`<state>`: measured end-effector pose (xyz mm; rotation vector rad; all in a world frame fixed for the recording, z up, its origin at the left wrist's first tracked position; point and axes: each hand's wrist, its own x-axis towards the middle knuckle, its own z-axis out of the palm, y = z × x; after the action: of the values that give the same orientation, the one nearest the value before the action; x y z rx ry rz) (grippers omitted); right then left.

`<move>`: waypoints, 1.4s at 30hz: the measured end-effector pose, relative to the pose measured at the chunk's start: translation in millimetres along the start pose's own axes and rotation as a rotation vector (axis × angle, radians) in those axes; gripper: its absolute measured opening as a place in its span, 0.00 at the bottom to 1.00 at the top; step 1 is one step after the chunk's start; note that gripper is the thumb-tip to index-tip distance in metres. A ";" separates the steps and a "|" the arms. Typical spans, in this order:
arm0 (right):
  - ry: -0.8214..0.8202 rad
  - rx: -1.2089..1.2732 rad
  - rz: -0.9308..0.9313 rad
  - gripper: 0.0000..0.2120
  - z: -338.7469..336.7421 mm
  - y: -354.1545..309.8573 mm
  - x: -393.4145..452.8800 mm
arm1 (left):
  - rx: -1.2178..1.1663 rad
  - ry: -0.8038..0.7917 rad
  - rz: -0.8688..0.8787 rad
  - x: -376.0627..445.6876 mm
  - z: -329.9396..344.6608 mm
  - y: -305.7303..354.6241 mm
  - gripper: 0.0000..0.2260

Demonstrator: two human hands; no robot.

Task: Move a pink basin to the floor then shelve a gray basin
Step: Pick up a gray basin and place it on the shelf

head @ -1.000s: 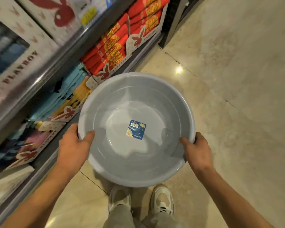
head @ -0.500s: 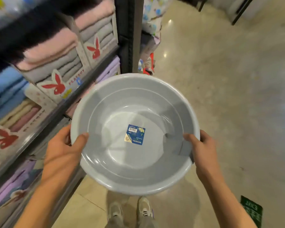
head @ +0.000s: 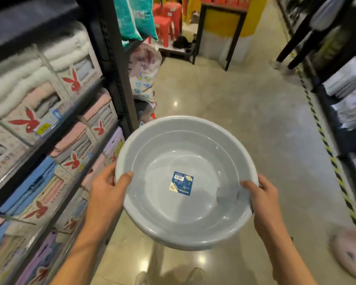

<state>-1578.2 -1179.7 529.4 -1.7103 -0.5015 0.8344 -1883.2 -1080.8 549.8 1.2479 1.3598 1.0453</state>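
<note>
Hands: left (head: 108, 194), right (head: 262, 199) grip gray basin (head: 185, 182) rim, opposite sides.

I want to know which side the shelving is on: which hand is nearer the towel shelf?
Left. The left hand grips the gray basin rim right beside the towel shelf; the right hand holds the opposite rim, on the aisle side.
</note>
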 end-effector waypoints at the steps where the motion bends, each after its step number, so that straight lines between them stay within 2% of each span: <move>1: 0.021 0.013 0.004 0.12 -13.6 -1.7 -2.3 | -0.016 -0.018 0.001 -4.9 10.8 6.9 0.14; 5: 0.113 0.078 -0.002 0.14 -72.2 -9.3 -7.1 | -0.061 -0.097 0.034 -19.6 64.7 31.4 0.15; 8: 0.198 0.133 -0.008 0.11 -123.4 -14.1 -7.0 | -0.072 -0.162 0.060 -21.6 113.3 43.6 0.13; 11: 0.294 0.178 -0.029 0.11 -178.8 -16.8 -4.8 | -0.105 -0.281 0.066 -24.3 170.5 50.6 0.12; 15: 0.451 0.242 -0.042 0.12 -245.1 -12.1 -9.6 | -0.102 -0.430 0.064 -32.6 249.7 65.2 0.19; 20: 0.642 0.278 -0.052 0.14 -310.9 -3.1 -23.8 | -0.081 -0.645 0.107 -46.0 346.1 79.1 0.13; 26: 0.918 0.332 -0.001 0.18 -364.3 14.6 -28.4 | -0.055 -0.867 0.093 -50.7 460.5 86.8 0.13; 35: 1.256 0.383 0.044 0.15 -416.0 15.3 4.1 | -0.074 -1.231 0.081 -46.8 633.4 109.2 0.14; 42: 1.479 0.403 0.080 0.16 -457.7 14.0 30.6 | -0.033 -1.447 0.122 -70.8 746.2 129.9 0.18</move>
<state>-1217.7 -1460.7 570.6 -1.5022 0.6972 -0.3880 -1126.3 -1153.1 570.6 1.5302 0.1331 0.0393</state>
